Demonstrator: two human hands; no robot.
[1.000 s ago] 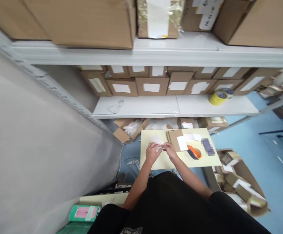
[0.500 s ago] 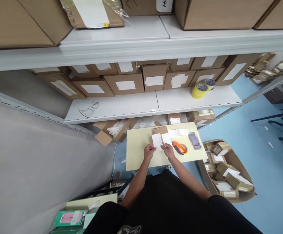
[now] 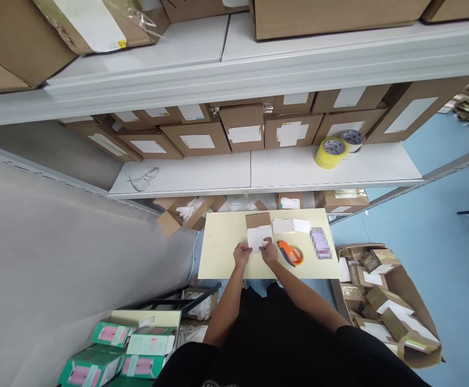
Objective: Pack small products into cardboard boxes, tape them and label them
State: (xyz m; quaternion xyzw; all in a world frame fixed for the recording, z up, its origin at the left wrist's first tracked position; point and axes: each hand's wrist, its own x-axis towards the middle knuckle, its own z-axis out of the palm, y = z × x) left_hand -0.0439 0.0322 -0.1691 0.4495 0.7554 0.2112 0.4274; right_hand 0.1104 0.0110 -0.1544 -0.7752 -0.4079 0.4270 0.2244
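A white paper sheet [image 3: 255, 237] lies over the lower part of a small brown cardboard box [image 3: 258, 219] on the cream board. My left hand [image 3: 242, 253] pinches the sheet's lower left corner. Closed at the lower right edge of the sheet is my right hand [image 3: 269, 252], thumb and fingers together on the paper. Just to its right, an orange tape dispenser [image 3: 288, 251] with a yellow roll rests on the board. Folded white papers [image 3: 291, 226] lie behind the dispenser. The sheet's print, if any, is too small to read.
The cream board [image 3: 218, 242] stands below a white shelf [image 3: 202, 174] holding cartons, glasses [image 3: 144, 178] and tape rolls [image 3: 331, 152]. At right is a large carton [image 3: 414, 285] of taped parcels. Green boxes [image 3: 109, 334] sit lower left. A blurred purple item [image 3: 320, 243] lies on the board's right.
Two separate white pieces showed at my hands before; now one sheet shows over the box. My right hand has moved left and lower, closer to my left hand. The view has shifted.
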